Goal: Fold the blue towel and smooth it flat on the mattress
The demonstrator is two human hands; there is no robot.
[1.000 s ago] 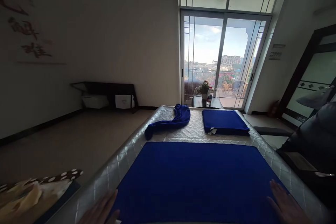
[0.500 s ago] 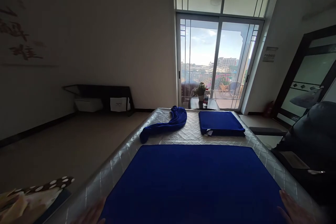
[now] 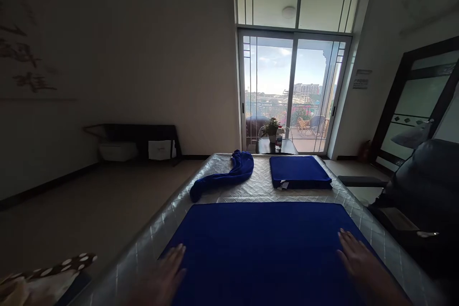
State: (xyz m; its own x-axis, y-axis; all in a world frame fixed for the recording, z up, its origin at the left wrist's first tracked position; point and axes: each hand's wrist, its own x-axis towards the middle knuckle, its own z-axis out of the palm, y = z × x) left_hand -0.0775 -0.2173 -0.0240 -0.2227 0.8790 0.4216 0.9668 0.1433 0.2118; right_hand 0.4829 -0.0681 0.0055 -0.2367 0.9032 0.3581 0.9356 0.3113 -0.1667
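Note:
A dark blue cloth (image 3: 265,253) lies spread flat over the near part of a silver quilted mattress (image 3: 233,197). My left hand (image 3: 165,272) is over the cloth's left side, its fingers stretched forward and partly blurred. On the right side, my right hand (image 3: 358,260) is laid out flat with the fingers extended and the thumb a little apart. Neither hand holds anything; whether the palms press on the fabric I cannot tell. Farther off are a folded blue cloth (image 3: 300,169) with a white tag and a crumpled strip of blue fabric (image 3: 229,177).
Past the mattress stands a small dark table (image 3: 263,146) with a potted plant (image 3: 272,129) and a bottle (image 3: 278,137), before a sliding glass door (image 3: 268,76). A black chair (image 3: 430,186) is at right, a low black bench (image 3: 139,133) at the left wall. Polka-dot fabric (image 3: 75,263) lies lower left.
Both hands have moved forward and inward, from the cloth's near side edges to over its surface. The view has tipped slightly upward. The blue fabrics stay in place.

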